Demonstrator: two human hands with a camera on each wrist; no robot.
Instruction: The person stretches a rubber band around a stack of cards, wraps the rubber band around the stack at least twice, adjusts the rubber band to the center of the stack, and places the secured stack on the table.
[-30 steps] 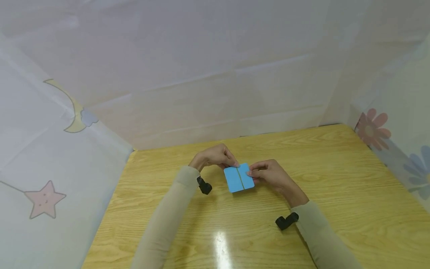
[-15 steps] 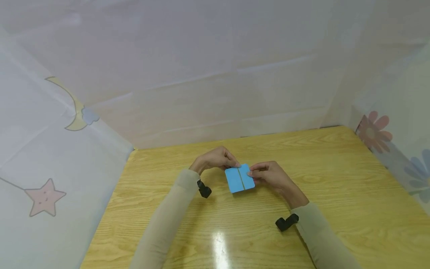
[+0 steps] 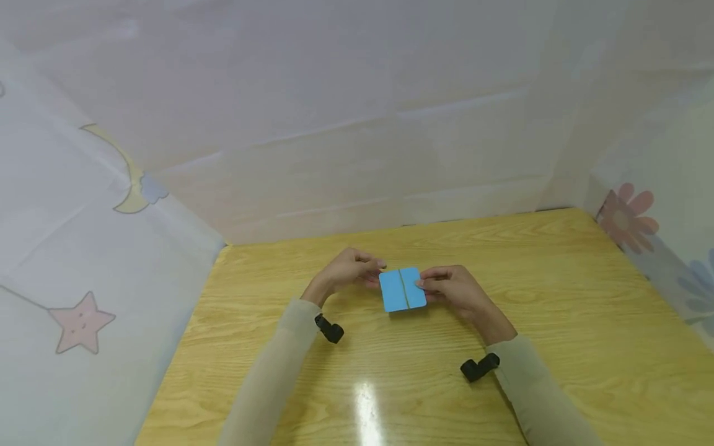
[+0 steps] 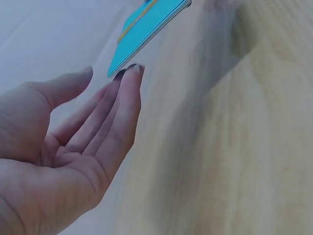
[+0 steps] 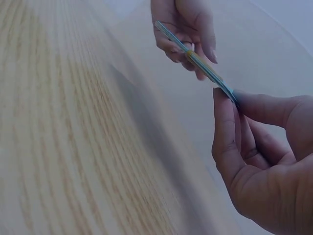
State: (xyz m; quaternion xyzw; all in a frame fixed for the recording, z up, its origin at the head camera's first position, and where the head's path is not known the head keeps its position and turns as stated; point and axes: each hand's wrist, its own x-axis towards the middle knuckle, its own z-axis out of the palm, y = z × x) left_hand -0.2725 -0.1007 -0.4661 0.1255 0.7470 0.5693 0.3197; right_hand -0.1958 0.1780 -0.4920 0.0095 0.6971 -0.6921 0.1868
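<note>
A thin stack of blue square cards (image 3: pixel 393 292) with rounded corners is held above the table, a yellow rubber band (image 3: pixel 404 290) stretched around its middle. My right hand (image 3: pixel 458 292) pinches its right edge between thumb and fingers; the right wrist view shows the stack edge-on (image 5: pixel 171 35) in that pinch. At the opposite edge is my left hand (image 3: pixel 347 271), its thumb lifted away from the cards. In the left wrist view the left fingers (image 4: pixel 128 103) reach up just below the corner of the stack; whether the fingertips touch it, I cannot tell.
A wood-grain table (image 3: pixel 558 279) lies below both hands. Pale cloth walls with a printed star (image 3: pixel 83 323), moon and flowers (image 3: pixel 629 217) enclose its back and sides. Small black cameras (image 3: pixel 480 368) sit at both wrists.
My left thumb has let go of the cards' upper edge, and the left hand has moved to the left. The stack has shifted slightly right and turned a little, still in my right hand.
</note>
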